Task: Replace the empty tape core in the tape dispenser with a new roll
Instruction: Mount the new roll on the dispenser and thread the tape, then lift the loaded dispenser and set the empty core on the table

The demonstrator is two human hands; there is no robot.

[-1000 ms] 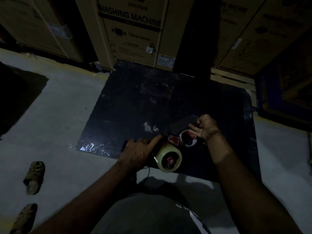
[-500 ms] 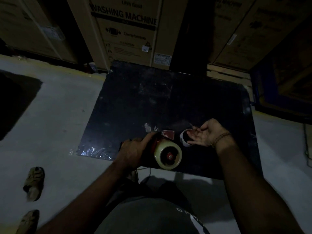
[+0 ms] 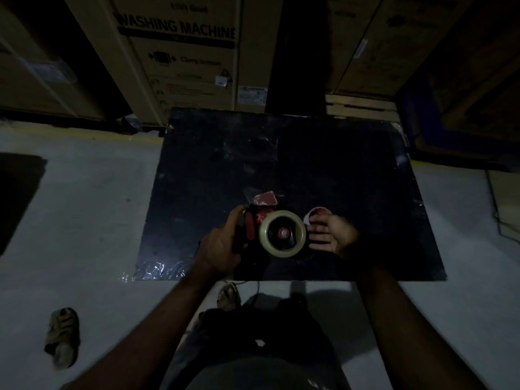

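A: Two bare hands are low over the mat. The left hand (image 3: 222, 243) is wrapped around the handle side of the red plastic tape dispenser (image 3: 254, 229), fingers curled over its body. The right hand (image 3: 332, 235) sits just right of the roll, palm up, fingers loosely extended toward it; it is blurred, and I can't tell whether the fingertips touch the roll or pinch anything.

B: Where's the new roll?

A: A pale, translucent roll of packing tape (image 3: 282, 234) sits on the dispenser's hub, red cap showing at its centre. So the new roll looks mounted already. The empty white cardboard tape core (image 3: 316, 213) lies on the mat just beyond the right hand's fingers.

B: How will that roll handle?

A: My guess: a full roll is fairly hefty and rigid, smooth on its outer face, sticky only at the loose end. Better taken by the rim than by the flat sides. The dispenser seems stiff plastic; I'd hold the handle and keep clear of the far end, where I'd expect a cutting blade.

B: And around them?

A: Everything rests on a black rectangular mat (image 3: 197, 178) on the pale concrete floor (image 3: 84, 220). Brown washing-machine cartons (image 3: 180, 57) stand along the far side. One sandal (image 3: 63, 336) lies near left.
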